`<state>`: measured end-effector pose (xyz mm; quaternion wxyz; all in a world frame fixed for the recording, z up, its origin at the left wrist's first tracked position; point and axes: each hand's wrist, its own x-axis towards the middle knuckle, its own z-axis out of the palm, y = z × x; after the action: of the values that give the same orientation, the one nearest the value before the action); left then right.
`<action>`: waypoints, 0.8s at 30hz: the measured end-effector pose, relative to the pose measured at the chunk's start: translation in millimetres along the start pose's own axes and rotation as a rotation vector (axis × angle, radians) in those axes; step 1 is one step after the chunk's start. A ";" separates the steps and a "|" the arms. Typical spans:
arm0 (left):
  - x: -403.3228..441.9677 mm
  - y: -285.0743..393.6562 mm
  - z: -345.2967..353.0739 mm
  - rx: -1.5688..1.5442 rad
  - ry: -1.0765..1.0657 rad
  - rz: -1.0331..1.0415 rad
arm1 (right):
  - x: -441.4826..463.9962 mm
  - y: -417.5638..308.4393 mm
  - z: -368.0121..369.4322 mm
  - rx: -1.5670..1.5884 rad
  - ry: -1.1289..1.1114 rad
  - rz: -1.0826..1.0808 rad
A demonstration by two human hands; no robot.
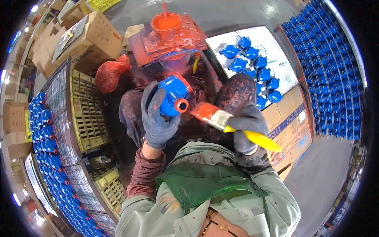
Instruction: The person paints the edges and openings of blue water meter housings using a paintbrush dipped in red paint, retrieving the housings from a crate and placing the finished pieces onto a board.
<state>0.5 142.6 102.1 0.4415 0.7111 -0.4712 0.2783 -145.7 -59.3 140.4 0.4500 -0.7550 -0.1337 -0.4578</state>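
Observation:
My left hand, in a grey glove, holds a blue metal part with red paint round its rim and on its small round opening. In my gloved right hand is a paintbrush with a yellow handle, its red-coated bristles just right of the part's opening, with a small gap between them. Beyond my hands, a red-smeared paint pot stands on a paint-covered stand. A second brush with a yellow handle is below the stand's right side.
Several blue parts sit on a white board at the right. Racks of blue parts line both sides. A red plastic bag, yellow crates and cardboard boxes are at the left.

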 end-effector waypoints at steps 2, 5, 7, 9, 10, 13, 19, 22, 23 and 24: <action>-7.8 -2.1 -11.1 -0.119 -0.102 -0.407 | -7.5 -10.4 12.3 0.018 0.258 0.289; 0.6 -11.5 -43.0 -0.691 0.118 -0.753 | -1.4 1.8 19.5 0.077 0.382 0.428; 9.8 -25.6 -82.8 -1.007 0.283 -0.907 | -6.7 16.3 17.1 0.117 0.435 0.570; 15.7 -37.1 -124.1 -1.127 0.366 -0.957 | -3.8 21.6 28.2 0.084 0.400 0.627; 6.9 -54.4 -148.6 -1.027 0.354 -0.992 | 3.7 21.5 35.9 0.033 0.371 0.601; -3.2 -96.4 -218.0 -0.673 0.479 -0.931 | -2.0 47.0 38.4 -0.001 0.233 0.579; -20.3 -189.6 -325.4 -0.008 0.486 -0.922 | 21.4 52.5 82.8 0.058 0.173 0.855; -29.7 -282.7 -372.2 0.411 0.390 -0.850 | 31.2 55.5 102.9 0.049 0.035 0.927; -30.0 -312.7 -387.3 0.537 0.303 -0.872 | 19.8 71.6 101.6 0.121 -0.023 0.863; -29.5 -338.7 -399.3 0.663 0.214 -0.894 | 19.2 78.6 104.5 0.155 -0.069 0.848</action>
<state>307.0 566.8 136.1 0.3147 0.9099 0.0357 0.2679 -27.3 -23.5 93.8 0.6489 -0.7220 0.1395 -0.1956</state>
